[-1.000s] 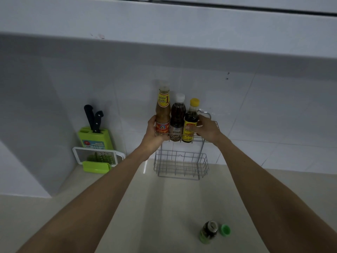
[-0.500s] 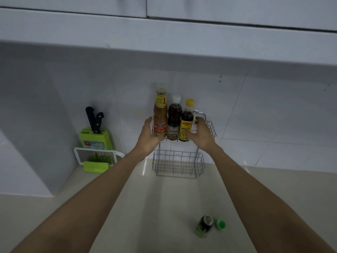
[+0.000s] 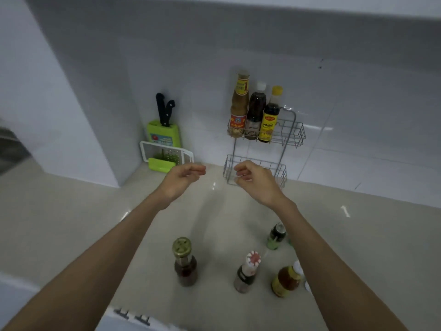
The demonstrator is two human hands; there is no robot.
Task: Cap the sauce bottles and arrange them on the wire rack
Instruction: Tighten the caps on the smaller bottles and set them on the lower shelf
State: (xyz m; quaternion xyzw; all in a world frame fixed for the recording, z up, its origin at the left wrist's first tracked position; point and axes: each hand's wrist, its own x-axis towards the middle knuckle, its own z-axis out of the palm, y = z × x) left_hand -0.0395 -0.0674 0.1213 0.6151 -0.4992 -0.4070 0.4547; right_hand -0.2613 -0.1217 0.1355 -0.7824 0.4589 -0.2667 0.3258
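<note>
A two-tier wire rack (image 3: 292,130) stands against the tiled wall. Its upper shelf holds three capped bottles: a tall brown sauce bottle (image 3: 239,105), a dark bottle with a white cap (image 3: 256,111) and a dark bottle with a yellow cap (image 3: 270,115). My left hand (image 3: 181,179) and my right hand (image 3: 254,179) hover empty, fingers loosely curled, in front of the lower shelf. On the counter near me stand a gold-capped bottle (image 3: 184,261), a red-and-white-capped bottle (image 3: 247,271), an amber bottle (image 3: 285,280) and a small green bottle (image 3: 276,236) with an open top.
A green knife block (image 3: 164,133) with two black-handled knives and a white-and-green grater (image 3: 167,155) sit in the corner left of the rack. White caps (image 3: 299,267) lie beside the amber bottle. The beige counter (image 3: 83,211) stretches left and right.
Both hands have let go of the bottles on the upper shelf and drawn back and down. The view has tilted down, bringing several more bottles on the counter into sight.
</note>
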